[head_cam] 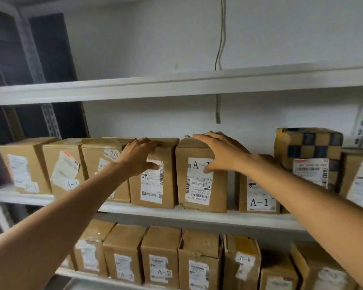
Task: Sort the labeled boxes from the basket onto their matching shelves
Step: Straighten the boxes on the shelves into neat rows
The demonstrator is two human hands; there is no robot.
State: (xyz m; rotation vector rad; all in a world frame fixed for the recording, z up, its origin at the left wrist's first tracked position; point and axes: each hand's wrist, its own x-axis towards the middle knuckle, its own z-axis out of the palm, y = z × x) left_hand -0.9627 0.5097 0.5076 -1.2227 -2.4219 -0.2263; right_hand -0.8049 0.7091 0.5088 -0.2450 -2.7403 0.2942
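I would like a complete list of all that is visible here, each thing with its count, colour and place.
shelf boards: three, white, one above another
rack uprights: two, grey, perforated, left and right
middle-shelf boxes: eight, brown cardboard, in a row, several marked A-1
checkered box: one of these, brown with dark squares, toward the right
lower-shelf boxes: at least seven, brown, some marked A-2
cable: one, pale, hanging down the white wall
left hand: one, resting on a middle-shelf box top
right hand: one, flat on the neighbouring A-1 box
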